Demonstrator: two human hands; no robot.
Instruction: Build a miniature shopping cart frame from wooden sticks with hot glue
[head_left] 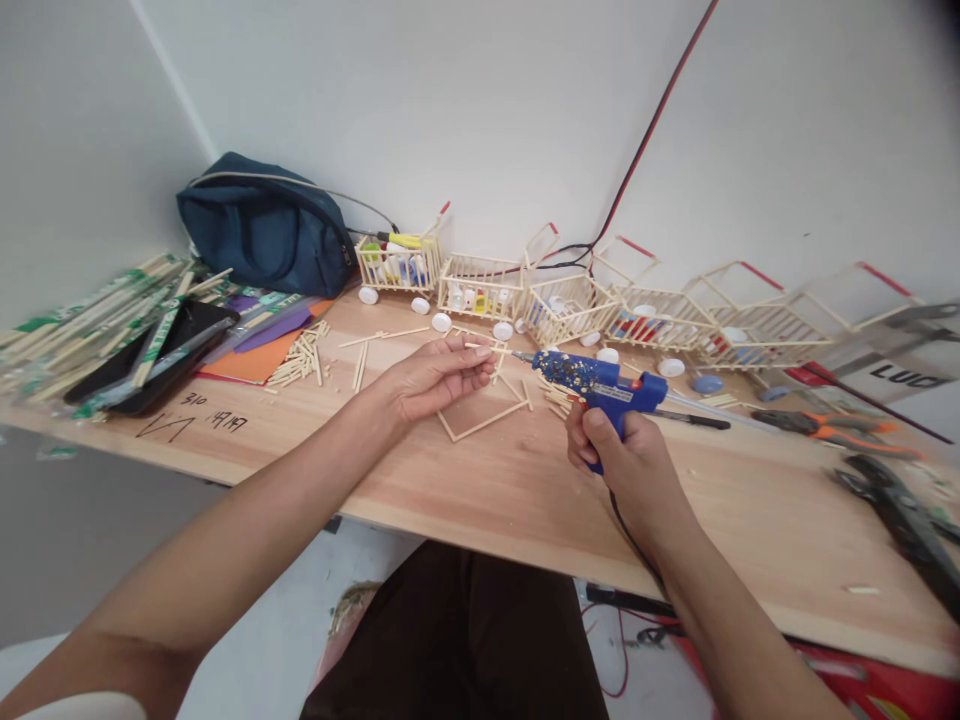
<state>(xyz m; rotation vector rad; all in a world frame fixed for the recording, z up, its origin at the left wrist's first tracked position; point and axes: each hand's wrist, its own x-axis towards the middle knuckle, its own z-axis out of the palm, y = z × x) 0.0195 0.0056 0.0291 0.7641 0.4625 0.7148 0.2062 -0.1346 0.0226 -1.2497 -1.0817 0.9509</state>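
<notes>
Fingertips of the left hand (431, 380) are closed on a thin pale wooden stick (487, 349), pinching it near one end so that the other end juts out free toward the right. It is held level and just above the table, seemingly so that the bare tip stays clear of everything else. The right hand (626, 465) is wrapped tightly round the grip of a blue plastic hot glue gun (600, 385), forefinger at the trigger, with the nozzle pointed left and nearly meeting the free tip of the stick. Its black cord (626, 525) drops off the near edge, out of the way of the hands.

Directly below both hands, a half-built square frame of matching sticks (487, 422) lies flat on the light wooden table (525, 510), close enough that it looks parked within easy reach. A loose heap of cut sticks (300, 360) sits to the left of it as ready stock.

Along the wall stands a row of small stick-built carts with white cap wheels (484, 285), lined up away from the working spot, probably to keep them safe. A dark blue fabric bag (262, 225) rests in the corner, and orange-handled pliers (832, 428) lie on the right.
</notes>
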